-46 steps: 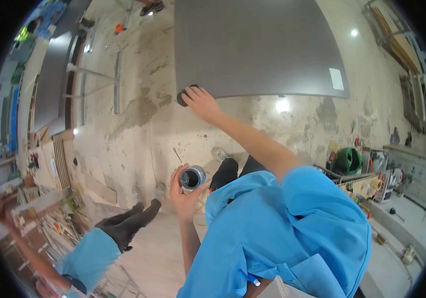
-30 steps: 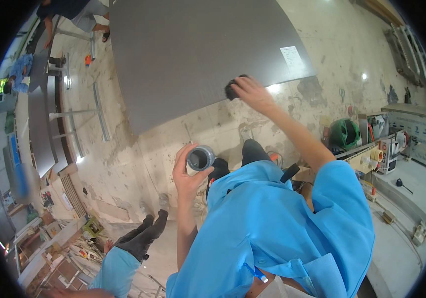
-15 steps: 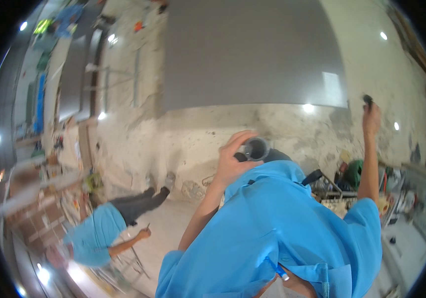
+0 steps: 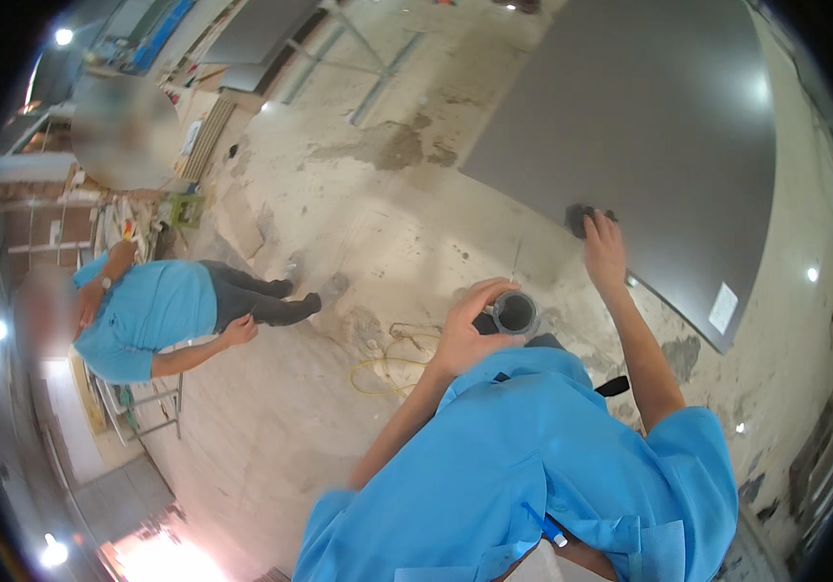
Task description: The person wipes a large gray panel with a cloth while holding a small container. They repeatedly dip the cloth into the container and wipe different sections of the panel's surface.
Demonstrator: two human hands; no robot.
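My left hand (image 4: 470,332) holds a small round open tin (image 4: 515,312) with a dark inside, close to my chest. My right hand (image 4: 605,250) reaches out and presses a dark pad (image 4: 579,217) against the near edge of a large grey panel (image 4: 649,116). The pad shows only partly past my fingertips. The panel lies flat and fills the upper right of the view; a small white label (image 4: 724,307) sits near its right corner.
A person in a blue shirt and dark trousers (image 4: 149,306) stands to my left on the stained concrete floor (image 4: 358,194). A yellow cable (image 4: 385,364) lies coiled on the floor near me. Metal racks and stacked boards (image 4: 135,223) line the far left.
My right hand has come down from the wall at the right onto the panel's edge with the dark pad. The view has swung round. My left hand still holds the tin.
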